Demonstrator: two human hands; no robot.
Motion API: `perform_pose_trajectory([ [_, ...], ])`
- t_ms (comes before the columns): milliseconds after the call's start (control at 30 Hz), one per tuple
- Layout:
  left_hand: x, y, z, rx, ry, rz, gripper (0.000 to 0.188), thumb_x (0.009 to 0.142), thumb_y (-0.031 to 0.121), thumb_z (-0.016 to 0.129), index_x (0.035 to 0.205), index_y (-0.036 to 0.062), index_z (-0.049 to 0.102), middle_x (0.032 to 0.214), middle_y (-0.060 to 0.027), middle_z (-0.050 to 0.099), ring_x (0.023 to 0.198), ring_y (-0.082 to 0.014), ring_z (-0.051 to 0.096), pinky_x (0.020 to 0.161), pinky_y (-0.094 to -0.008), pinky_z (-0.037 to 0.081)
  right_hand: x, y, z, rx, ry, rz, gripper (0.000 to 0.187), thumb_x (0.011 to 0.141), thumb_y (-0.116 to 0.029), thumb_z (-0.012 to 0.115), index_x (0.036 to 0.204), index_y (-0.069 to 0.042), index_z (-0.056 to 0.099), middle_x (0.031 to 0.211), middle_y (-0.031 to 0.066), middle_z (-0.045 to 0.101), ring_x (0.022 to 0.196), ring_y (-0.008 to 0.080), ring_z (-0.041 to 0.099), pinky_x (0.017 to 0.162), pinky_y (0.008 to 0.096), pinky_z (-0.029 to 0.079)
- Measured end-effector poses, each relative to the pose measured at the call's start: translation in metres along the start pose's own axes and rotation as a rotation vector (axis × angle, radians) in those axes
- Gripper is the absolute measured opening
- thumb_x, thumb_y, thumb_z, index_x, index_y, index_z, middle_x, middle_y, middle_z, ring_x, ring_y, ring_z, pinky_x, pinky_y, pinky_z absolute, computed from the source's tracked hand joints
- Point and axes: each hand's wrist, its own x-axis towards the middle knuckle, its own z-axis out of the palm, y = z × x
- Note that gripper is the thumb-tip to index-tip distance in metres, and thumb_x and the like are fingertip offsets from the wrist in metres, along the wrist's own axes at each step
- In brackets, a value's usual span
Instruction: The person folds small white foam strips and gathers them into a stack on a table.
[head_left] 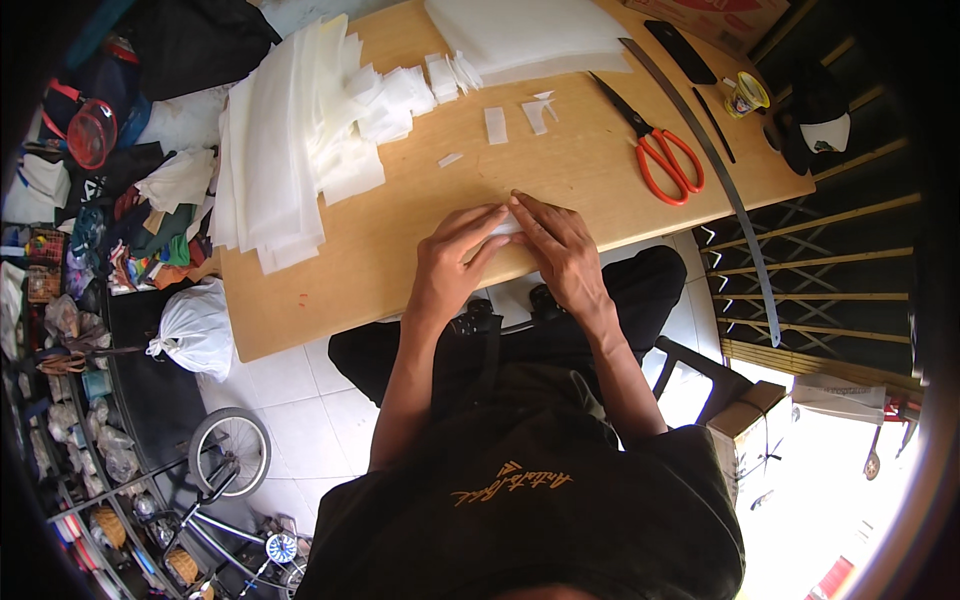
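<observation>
My left hand [449, 250] and my right hand [562, 248] meet over the near edge of the table, fingertips close together. Between them they pinch a small piece of white sheet material [508, 225], mostly hidden by the fingers. Beyond the hands lie a few small white offcuts [496, 125] of the same look. Orange-handled scissors [668, 170] rest to the right, blades partly apart and pointing away from me. Long white strips [275, 140] are stacked at the left, with a bunch of shorter cut pieces [395, 100] beside them.
A stack of larger white sheets [540, 35] covers the far side of the wooden table [400, 225]. A long metal ruler [735, 200] overhangs the right edge. Near it are a black case [680, 52] and a yellow cup [746, 95]. A white bag [195, 330] and a bicycle [230, 452] stand left.
</observation>
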Motion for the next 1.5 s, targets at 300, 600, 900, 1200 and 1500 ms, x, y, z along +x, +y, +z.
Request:
perform_pose_trajectory([
  [300, 0.035, -0.007, -0.009, -0.231, -0.099, -0.280, 0.033, 0.093, 0.022, 0.083, 0.114, -0.0012, 0.074, 0.112, -0.0154, 0.078, 0.092, -0.0307, 0.077, 0.078, -0.0415, 0.060, 0.001, -0.002, -0.017, 0.029, -0.046, 0.034, 0.053, 0.089, -0.009, 0.078, 0.141, -0.009, 0.068, 0.127, 0.0119, 0.070, 0.114, 0.0314, 0.066, 0.099, 0.0443, 0.053],
  [600, 0.117, -0.061, 0.043, 0.567, -0.060, -0.244, 0.030, 0.098, 0.023, 0.075, 0.111, -0.0035, 0.068, 0.111, -0.0257, 0.067, 0.110, -0.0429, 0.064, 0.096, -0.0515, 0.052, -0.010, -0.001, -0.028, 0.095, -0.048, 0.167, 0.042, 0.091, -0.008, 0.079, 0.133, -0.009, 0.073, 0.126, 0.0154, 0.069, 0.116, 0.0360, 0.064, 0.099, 0.0445, 0.054],
  [900, 0.128, -0.054, 0.053, 0.666, -0.065, -0.236, 0.025, 0.098, 0.014, 0.070, 0.113, -0.0047, 0.066, 0.115, -0.0249, 0.066, 0.112, -0.0423, 0.064, 0.094, -0.0542, 0.053, -0.010, 0.002, -0.026, 0.112, 0.008, 0.174, 0.041, 0.090, -0.007, 0.079, 0.131, -0.009, 0.073, 0.124, 0.0137, 0.069, 0.113, 0.0348, 0.065, 0.098, 0.0443, 0.052],
  [1200, 0.104, -0.030, 0.016, 0.040, -0.209, -0.151, 0.014, 0.094, 0.004, 0.077, 0.107, 0.0000, 0.073, 0.094, -0.0131, 0.075, 0.080, -0.0272, 0.071, 0.074, -0.0388, 0.055, -0.009, 0.001, -0.026, 0.213, -0.031, 0.265, 0.042, 0.091, -0.005, 0.078, 0.132, -0.012, 0.072, 0.127, 0.0115, 0.064, 0.109, 0.0336, 0.065, 0.095, 0.0433, 0.053],
  [1500, 0.065, 0.005, -0.012, -0.038, -0.523, -0.212, 0.016, 0.097, 0.004, 0.072, 0.112, -0.0013, 0.076, 0.103, -0.0127, 0.075, 0.091, -0.0243, 0.072, 0.085, -0.0363, 0.056, 0.006, -0.015, -0.037, 0.328, -0.006, 0.377, 0.047, 0.091, -0.002, 0.078, 0.136, -0.006, 0.065, 0.124, 0.0152, 0.062, 0.110, 0.0343, 0.066, 0.091, 0.0442, 0.057],
])
